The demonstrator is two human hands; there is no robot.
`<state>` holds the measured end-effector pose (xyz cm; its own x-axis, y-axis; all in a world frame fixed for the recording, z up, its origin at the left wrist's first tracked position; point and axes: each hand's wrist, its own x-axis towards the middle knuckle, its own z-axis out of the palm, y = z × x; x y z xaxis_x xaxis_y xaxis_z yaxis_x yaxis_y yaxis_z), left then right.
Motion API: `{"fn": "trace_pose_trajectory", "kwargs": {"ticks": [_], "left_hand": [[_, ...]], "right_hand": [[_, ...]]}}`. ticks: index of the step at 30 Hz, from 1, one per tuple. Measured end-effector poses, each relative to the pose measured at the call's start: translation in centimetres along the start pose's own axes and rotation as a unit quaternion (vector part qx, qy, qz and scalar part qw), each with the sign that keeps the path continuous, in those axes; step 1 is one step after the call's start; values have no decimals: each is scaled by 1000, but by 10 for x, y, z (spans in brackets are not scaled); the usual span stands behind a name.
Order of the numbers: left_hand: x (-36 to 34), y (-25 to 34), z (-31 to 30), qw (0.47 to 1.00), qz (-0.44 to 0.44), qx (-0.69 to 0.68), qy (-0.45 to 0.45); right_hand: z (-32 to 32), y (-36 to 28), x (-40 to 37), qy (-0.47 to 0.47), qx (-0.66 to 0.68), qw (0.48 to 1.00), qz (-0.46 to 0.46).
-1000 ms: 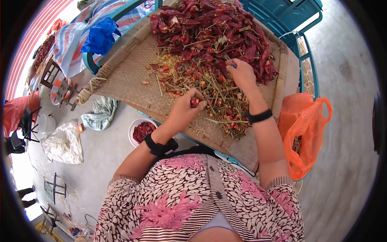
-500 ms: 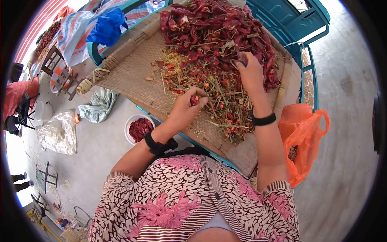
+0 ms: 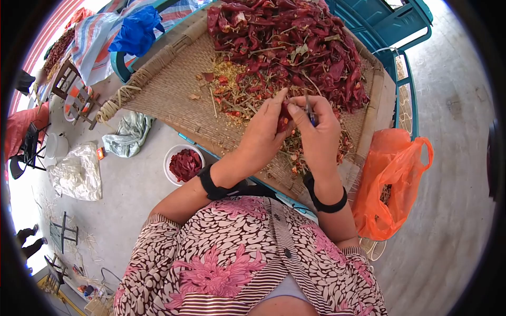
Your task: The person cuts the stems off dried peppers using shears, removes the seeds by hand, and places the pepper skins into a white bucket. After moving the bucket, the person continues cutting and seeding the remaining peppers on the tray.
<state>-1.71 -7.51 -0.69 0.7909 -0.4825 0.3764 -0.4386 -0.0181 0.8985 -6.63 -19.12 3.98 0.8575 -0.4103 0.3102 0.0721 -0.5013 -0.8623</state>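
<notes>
The hands hide most of the red pepper (image 3: 284, 122), so its ends are hard to see. It sits between the two hands, over the woven tray (image 3: 176, 92). The left hand (image 3: 259, 134) has its fingers pressed around the pepper. The right hand (image 3: 322, 131) is curled around a small tool (image 3: 314, 119) with a blue part and a gray, pointy part. I cannot tell what kind of tool it is. The right thumb is up close to the pepper, but whether it pinches it is hard to tell.

The top of the big pile of dried peppers (image 3: 316, 50) is cut off by the edge of the view. The hands and arms cover much of the stems and scraps (image 3: 234, 102). Inside the orange plastic bag (image 3: 387, 195), only a few brown bits peek out.

The peppers are dark red, shiny and wrinkled. The stems are thin, stiff and straw-like, and the seeds (image 3: 226, 68) are tiny and yellow. The tray is tan and bumpy, with a thick, wrapped rim. Near the left arm, a round white bowl (image 3: 168, 168) holds flat red pieces (image 3: 185, 164). A blue bag (image 3: 136, 34) is all crumpled.
</notes>
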Motion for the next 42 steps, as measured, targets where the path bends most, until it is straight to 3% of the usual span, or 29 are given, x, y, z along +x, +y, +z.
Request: {"fn": "trace_pose_trajectory", "kwargs": {"ticks": [5,7,9,11,13,15,20,23,24,25,27,28,31,34,38,42], "left_hand": [[-5,6,-17,989,42,137,-30],[-9,-3,-22,988,109,110,-12],[-12,-3,-28,992,65,77,-75],[-13,-2,-35,990,52,50,-120],[-13,-3,-38,986,69,27,-149],[-12,-5,-42,981,92,62,-159],[-14,-8,-48,970,91,71,-214],[-20,-15,-45,957,79,91,-264],[-22,-19,-43,956,77,109,-261],[-23,-21,-42,955,76,128,-256],[-18,-24,-40,966,133,114,-191],[-16,-25,-38,969,161,105,-157],[-13,-26,-31,970,154,130,-132],[-20,-34,-14,988,-82,-77,-108],[-15,-38,-25,969,-180,-146,-88],[-16,-39,-27,974,-159,-132,-93]], "right_hand": [[-6,-9,-11,-7,-149,970,-194],[-7,-11,-16,-40,-127,978,-162],[-5,-10,-21,-48,-80,988,-120],[-6,-8,-25,-77,136,983,101],[-11,-5,-25,-98,316,904,269],[-10,2,-24,-109,443,834,311],[-15,19,-21,-141,583,680,422],[-24,26,-18,-26,557,761,331],[-28,19,-16,46,455,849,265],[-35,18,-16,41,357,898,252],[-58,21,-16,30,150,964,216],[-66,28,-11,-36,-31,987,151],[-72,36,0,-64,-300,945,116],[-62,43,25,-42,-263,960,85],[-34,91,59,-108,-279,951,83],[-21,108,80,-162,-302,933,107]]}}
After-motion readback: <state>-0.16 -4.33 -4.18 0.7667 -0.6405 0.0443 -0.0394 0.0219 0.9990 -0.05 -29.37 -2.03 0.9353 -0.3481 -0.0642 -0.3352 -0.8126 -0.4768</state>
